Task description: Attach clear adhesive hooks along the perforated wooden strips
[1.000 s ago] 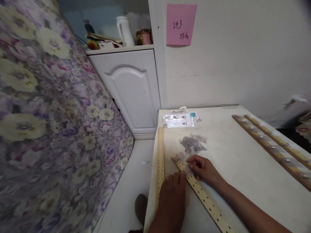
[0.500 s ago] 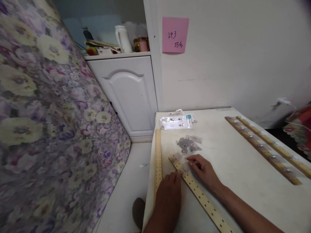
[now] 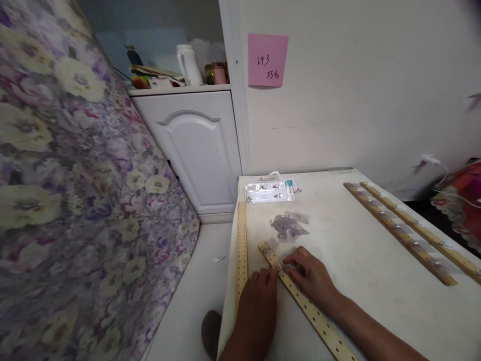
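Note:
A pale wooden strip with rows of holes (image 3: 315, 317) lies slantwise on the white-covered table. My left hand (image 3: 259, 301) is closed at the strip's left edge, its fingertips beside a small clear plastic packet (image 3: 279, 266) on the strip. From the other side, my right hand (image 3: 310, 277) pinches at this same packet with thumb and forefinger. What sits inside the packet is too small to make out. Near the strip's far end is another clear packet (image 3: 267, 247). Beyond it lies a loose pile of small clear packets (image 3: 288, 228) with little metal pieces.
Another perforated strip (image 3: 242, 245) runs along the table's left edge. A blister pack (image 3: 268, 191) with metal pieces is at the back. On the right lie two strips bearing packets, the nearer strip (image 3: 398, 233) among them. A white cabinet (image 3: 199, 150) and floral curtain (image 3: 82, 200) stand left.
My right hand has come slightly left and down, closer to my left fingertips, bringing its pinch onto the packet. My left hand stays at the strip's edge. The view has shifted a little.

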Demonstrator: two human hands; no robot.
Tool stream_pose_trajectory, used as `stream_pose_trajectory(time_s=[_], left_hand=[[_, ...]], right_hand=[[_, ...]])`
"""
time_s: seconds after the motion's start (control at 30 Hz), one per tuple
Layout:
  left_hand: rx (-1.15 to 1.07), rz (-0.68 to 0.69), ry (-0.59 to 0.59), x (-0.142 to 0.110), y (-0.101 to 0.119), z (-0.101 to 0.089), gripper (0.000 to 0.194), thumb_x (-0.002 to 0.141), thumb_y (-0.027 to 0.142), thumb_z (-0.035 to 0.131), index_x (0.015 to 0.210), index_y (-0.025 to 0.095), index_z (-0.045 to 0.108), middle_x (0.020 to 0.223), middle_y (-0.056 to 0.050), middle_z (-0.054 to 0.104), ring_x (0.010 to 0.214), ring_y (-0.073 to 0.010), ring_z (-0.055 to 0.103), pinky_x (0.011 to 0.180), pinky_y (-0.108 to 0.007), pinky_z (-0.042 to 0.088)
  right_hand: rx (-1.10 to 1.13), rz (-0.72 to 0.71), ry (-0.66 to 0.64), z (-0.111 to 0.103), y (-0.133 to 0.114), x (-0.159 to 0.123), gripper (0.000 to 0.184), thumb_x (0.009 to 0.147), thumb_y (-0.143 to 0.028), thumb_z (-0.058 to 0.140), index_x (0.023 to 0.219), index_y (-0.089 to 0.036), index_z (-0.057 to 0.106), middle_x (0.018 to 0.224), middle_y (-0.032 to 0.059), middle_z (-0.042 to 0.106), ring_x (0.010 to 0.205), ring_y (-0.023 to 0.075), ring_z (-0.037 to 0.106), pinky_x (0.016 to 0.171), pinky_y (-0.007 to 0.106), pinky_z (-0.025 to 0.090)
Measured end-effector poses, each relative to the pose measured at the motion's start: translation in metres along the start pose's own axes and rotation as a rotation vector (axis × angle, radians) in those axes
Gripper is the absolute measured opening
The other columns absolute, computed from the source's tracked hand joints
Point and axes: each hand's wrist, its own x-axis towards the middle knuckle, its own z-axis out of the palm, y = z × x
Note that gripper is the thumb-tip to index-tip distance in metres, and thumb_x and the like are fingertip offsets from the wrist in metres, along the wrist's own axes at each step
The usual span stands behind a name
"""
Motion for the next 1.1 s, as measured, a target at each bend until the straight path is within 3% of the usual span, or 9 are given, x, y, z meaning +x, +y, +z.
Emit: stream_pose_trajectory(time_s=[0.27,0.43,0.6,0.73,0.83,0.97,1.1], left_hand=[[-0.027,-0.011,-0.013,0.001,-0.001,-0.004,0.051,0.082,0.001,0.037,0.129,0.018,0.046,0.109,-0.008,0.058,0.097,-0.0198,0.052,0.085,-0.034,0.045],[-0.098,-0.03,-0.044,0.002,-0.003,-0.009,0.053,0.08,0.001,0.038,0.13,0.019,0.046,0.11,-0.007,0.058,0.098,-0.0196,0.053,0.087,-0.033,0.044],[-0.143,-0.002,-0.034,-0.001,-0.003,-0.015,0.053,0.08,0.004,0.04,0.131,0.016,0.045,0.114,-0.008,0.057,0.102,-0.0202,0.052,0.091,-0.032,0.041],[-0.174,-0.036,-0.001,-0.004,-0.004,-0.027,0.046,0.084,0.009,0.038,0.128,0.017,0.047,0.111,-0.007,0.059,0.101,-0.0186,0.054,0.087,-0.029,0.042],[-0.179,-0.086,0.016,-0.005,-0.009,-0.034,0.039,0.087,0.013,0.037,0.123,0.017,0.051,0.11,-0.007,0.06,0.101,-0.0189,0.055,0.087,-0.029,0.043],[-0.182,-0.115,0.037,-0.004,-0.016,-0.034,0.035,0.087,0.015,0.036,0.118,0.017,0.054,0.111,-0.008,0.06,0.105,-0.0197,0.053,0.09,-0.029,0.041],[-0.185,-0.122,0.079,-0.003,-0.023,-0.028,0.033,0.087,0.016,0.035,0.113,0.018,0.055,0.11,-0.008,0.06,0.105,-0.0198,0.053,0.09,-0.029,0.04]], right_hand=[[-0.022,0.113,-0.024,-0.001,-0.003,0.005,0.011,0.075,-0.025,0.058,0.083,-0.026,0.066,0.076,-0.0012,0.058,0.069,0.0159,0.058,0.065,0.028,0.044],[0.043,0.03,0.01,0.002,0.0,0.001,0.014,0.079,-0.026,0.056,0.09,-0.024,0.065,0.076,-0.0002,0.056,0.07,0.0161,0.057,0.066,0.028,0.045],[0.091,0.036,0.065,-0.009,0.007,-0.031,0.02,0.086,-0.033,0.05,0.099,-0.023,0.059,0.074,0.0003,0.055,0.066,0.0163,0.055,0.063,0.028,0.045],[-0.01,0.109,-0.057,-0.025,0.01,-0.074,0.021,0.085,-0.04,0.051,0.095,-0.024,0.058,0.069,-0.0006,0.057,0.062,0.0164,0.056,0.058,0.027,0.044],[-0.123,0.143,-0.126,-0.031,0.006,-0.099,0.029,0.076,-0.042,0.06,0.1,-0.026,0.056,0.075,-0.0008,0.061,0.065,0.0174,0.06,0.061,0.027,0.047],[-0.304,0.115,-0.114,-0.027,0.0,-0.111,0.042,0.068,-0.034,0.064,0.109,-0.026,0.055,0.099,0.0035,0.064,0.079,0.0216,0.066,0.069,0.03,0.051],[-0.417,0.07,-0.09,-0.017,-0.003,-0.109,0.032,0.071,-0.024,0.055,0.104,-0.024,0.055,0.1,0.0052,0.063,0.078,0.0207,0.067,0.067,0.03,0.052]])
